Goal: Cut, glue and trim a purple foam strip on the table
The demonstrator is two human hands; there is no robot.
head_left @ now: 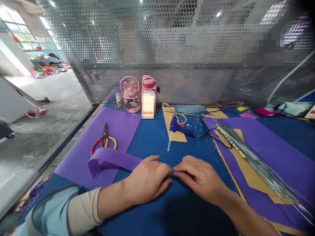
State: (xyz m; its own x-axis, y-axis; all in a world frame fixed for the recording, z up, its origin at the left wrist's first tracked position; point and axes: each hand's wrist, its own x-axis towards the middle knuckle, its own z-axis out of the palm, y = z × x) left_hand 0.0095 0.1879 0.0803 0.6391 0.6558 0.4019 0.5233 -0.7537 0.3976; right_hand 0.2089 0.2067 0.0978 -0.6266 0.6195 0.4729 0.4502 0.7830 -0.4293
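Observation:
My left hand [149,178] and my right hand [199,178] meet at the front middle of the blue table [152,137]. Both pinch the near end of a long purple paper strip [110,159], which runs left from my fingers and curls over at its far end. The strip's end between my fingertips is mostly hidden. Red and yellow scissors [104,141] lie shut on a purple sheet [108,131] just beyond the strip.
A blue glue gun [179,127] with a black cord rests on a tan card. A pink fan [130,93] and pink bottle [149,96] stand at the back by the perforated metal screen [172,49]. Thin wires [258,160] lie across purple sheets at right.

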